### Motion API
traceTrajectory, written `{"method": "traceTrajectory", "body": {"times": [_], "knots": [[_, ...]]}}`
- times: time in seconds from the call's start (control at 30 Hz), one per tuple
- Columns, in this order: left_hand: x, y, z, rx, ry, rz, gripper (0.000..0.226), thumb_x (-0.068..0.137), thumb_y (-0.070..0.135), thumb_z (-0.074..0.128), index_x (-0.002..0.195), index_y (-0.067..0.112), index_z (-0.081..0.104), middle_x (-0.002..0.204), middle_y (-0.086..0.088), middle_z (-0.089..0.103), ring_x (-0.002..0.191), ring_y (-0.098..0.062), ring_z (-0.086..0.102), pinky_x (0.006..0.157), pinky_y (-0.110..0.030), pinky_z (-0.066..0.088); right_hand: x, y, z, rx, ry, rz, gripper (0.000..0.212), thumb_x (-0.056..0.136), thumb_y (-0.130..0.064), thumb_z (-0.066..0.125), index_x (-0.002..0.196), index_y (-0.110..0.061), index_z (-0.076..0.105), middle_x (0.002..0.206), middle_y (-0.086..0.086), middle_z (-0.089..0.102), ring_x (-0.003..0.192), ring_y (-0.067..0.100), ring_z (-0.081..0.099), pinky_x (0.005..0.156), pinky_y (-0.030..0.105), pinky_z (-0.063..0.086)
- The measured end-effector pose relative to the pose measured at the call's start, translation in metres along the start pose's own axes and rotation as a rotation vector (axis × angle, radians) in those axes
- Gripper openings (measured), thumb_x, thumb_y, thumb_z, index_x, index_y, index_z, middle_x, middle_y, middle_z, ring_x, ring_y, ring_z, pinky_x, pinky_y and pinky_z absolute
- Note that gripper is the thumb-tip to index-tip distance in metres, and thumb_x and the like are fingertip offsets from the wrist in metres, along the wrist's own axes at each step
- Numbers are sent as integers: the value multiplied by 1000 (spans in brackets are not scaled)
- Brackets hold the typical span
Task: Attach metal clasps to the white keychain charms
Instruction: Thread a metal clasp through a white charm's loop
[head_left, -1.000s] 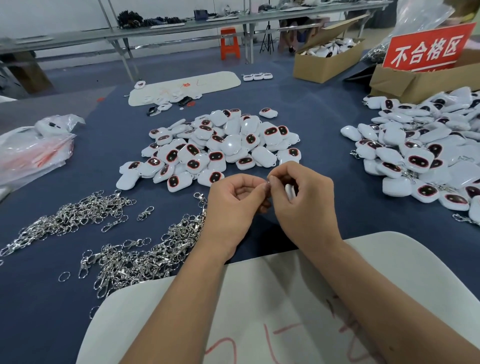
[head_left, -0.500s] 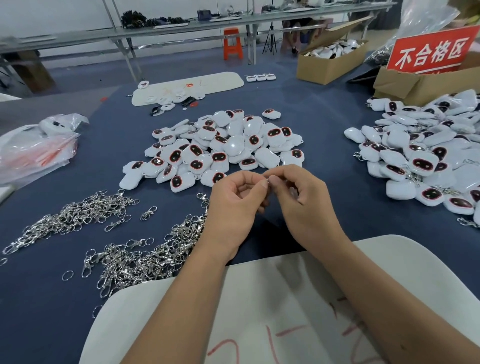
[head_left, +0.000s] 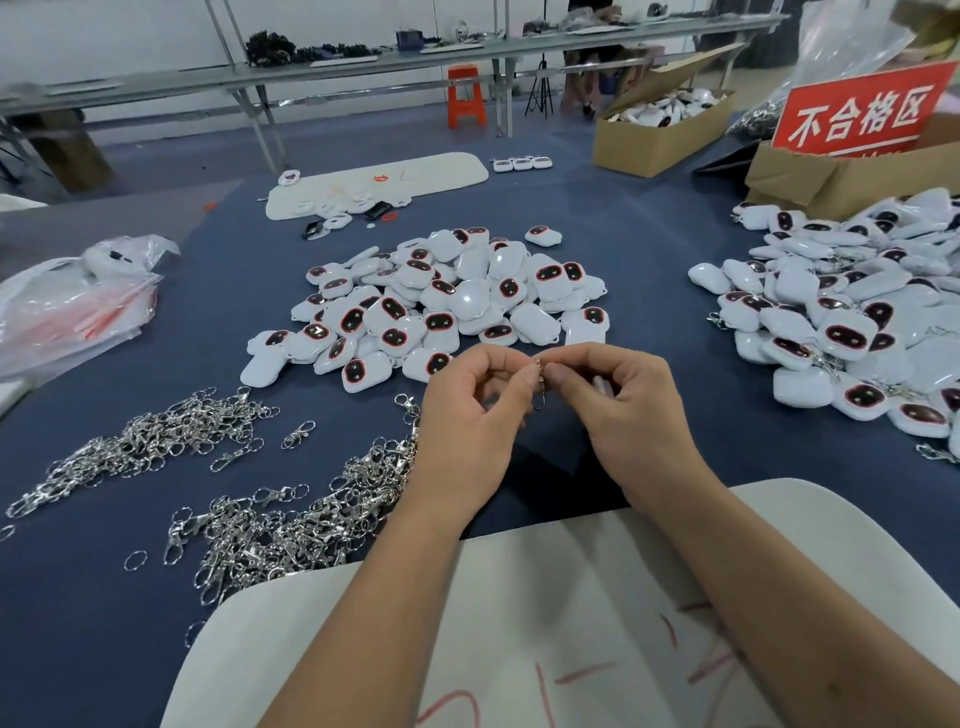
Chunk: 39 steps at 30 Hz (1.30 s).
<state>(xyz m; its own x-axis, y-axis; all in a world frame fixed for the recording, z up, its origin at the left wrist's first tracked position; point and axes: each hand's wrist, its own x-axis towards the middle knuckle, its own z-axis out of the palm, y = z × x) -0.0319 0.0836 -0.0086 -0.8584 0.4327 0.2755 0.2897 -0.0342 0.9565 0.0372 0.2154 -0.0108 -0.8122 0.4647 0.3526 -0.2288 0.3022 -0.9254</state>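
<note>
Both hands are meeting above the blue table (head_left: 649, 218), just in front of the white board (head_left: 519, 597) lying at the near edge; the left hand (head_left: 470, 410) is pinching a small metal clasp (head_left: 540, 376) between thumb and forefinger, its other fingers curling inward; the right hand (head_left: 631, 410) is pinching the same clasp from the other side, and a sliver of a white keychain charm (head_left: 601, 387) is showing inside its curled fingers, mostly hidden; whether the clasp is already hooked to the charm I cannot tell. Beyond the hands a pile of loose white charms (head_left: 452, 301) with dark, red-rimmed faces is lying on the cloth; a second pile of charms (head_left: 852, 317), some with metal clasps showing among them, is spreading along the right side. To the left, two heaps of silver clasps (head_left: 291, 514) and (head_left: 145, 441) are lying near the left forearm. A plastic bag (head_left: 72, 306) is sitting at the far left; a cardboard box (head_left: 660, 124) and a red sign (head_left: 862, 111) are standing at the far right.
</note>
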Motion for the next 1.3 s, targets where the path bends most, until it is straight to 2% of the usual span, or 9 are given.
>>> {"method": "traceTrajectory", "body": {"times": [0.17, 0.3, 0.43, 0.63, 0.77, 0.9, 1.03, 1.1, 1.3], "knots": [[-1, 2, 3, 54, 2, 15, 7, 95, 9, 67, 91, 14, 71, 70, 7, 68, 70, -23, 62, 75, -47, 56, -1, 1, 2, -61, 33, -45, 22, 95, -5, 71, 88, -24, 80, 82, -14, 78, 80, 3, 72, 75, 10, 50], [-2, 3, 5, 75, 39, 36, 9, 92, 5, 70, 88, 13, 71, 68, 10, 66, 67, -14, 63, 70, -31, 56, -1, 1, 2, -51, 47, -24, 20, 95, -6, 71, 89, -22, 80, 83, -12, 78, 81, 3, 71, 75, 10, 49], [-2, 3, 6, 82, 41, 19, 11, 91, 4, 70, 85, 13, 70, 65, 13, 64, 63, -8, 58, 65, -27, 53, 0, 1, 2, -42, 25, -13, 18, 96, -5, 69, 91, -18, 79, 85, -9, 78, 84, 4, 72, 77, 10, 49], [-2, 3, 6, 116, 29, 17, 11, 91, 4, 70, 84, 13, 71, 63, 13, 64, 63, -9, 57, 66, -39, 56, -1, 1, 3, -78, 37, -41, 20, 96, 1, 67, 91, -16, 77, 83, -11, 76, 80, 1, 69, 74, 7, 47], [-2, 2, 5, 136, 40, 5, 14, 89, 6, 72, 80, 16, 70, 61, 14, 64, 61, -11, 59, 65, -35, 56, -2, 1, 5, -189, 48, -101, 22, 95, 4, 65, 93, -16, 76, 86, -9, 74, 84, 8, 68, 76, 12, 47], [-2, 1, 6, 129, 59, -26, 11, 87, 5, 71, 79, 12, 72, 65, 3, 70, 63, -25, 66, 68, -41, 60, -4, 0, 8, -313, 79, -219, 21, 91, 8, 66, 91, -10, 75, 87, -5, 72, 85, 11, 66, 78, 16, 48], [-1, 1, 4, 81, 48, -53, 10, 88, 1, 69, 81, 7, 73, 62, 2, 69, 60, -16, 64, 66, -37, 60, -4, 1, 8, -344, 94, -260, 20, 90, 10, 67, 92, -7, 76, 89, -2, 72, 86, 10, 65, 79, 15, 48], [-1, 1, 2, 73, 50, -48, 10, 88, 1, 69, 80, 6, 72, 61, 3, 67, 59, -14, 63, 63, -33, 58, -4, 1, 8, -310, 84, -242, 20, 91, 9, 68, 94, -9, 76, 90, -2, 73, 87, 12, 67, 79, 17, 50], [-1, 3, 2, 61, 76, 4, 9, 90, 4, 70, 82, 8, 71, 66, 8, 65, 65, -14, 62, 73, -45, 58, 1, 5, 5, -141, 16, 7, 11, 101, -13, 67, 102, -19, 75, 91, -4, 74, 88, 17, 66, 82, 30, 52]]}}
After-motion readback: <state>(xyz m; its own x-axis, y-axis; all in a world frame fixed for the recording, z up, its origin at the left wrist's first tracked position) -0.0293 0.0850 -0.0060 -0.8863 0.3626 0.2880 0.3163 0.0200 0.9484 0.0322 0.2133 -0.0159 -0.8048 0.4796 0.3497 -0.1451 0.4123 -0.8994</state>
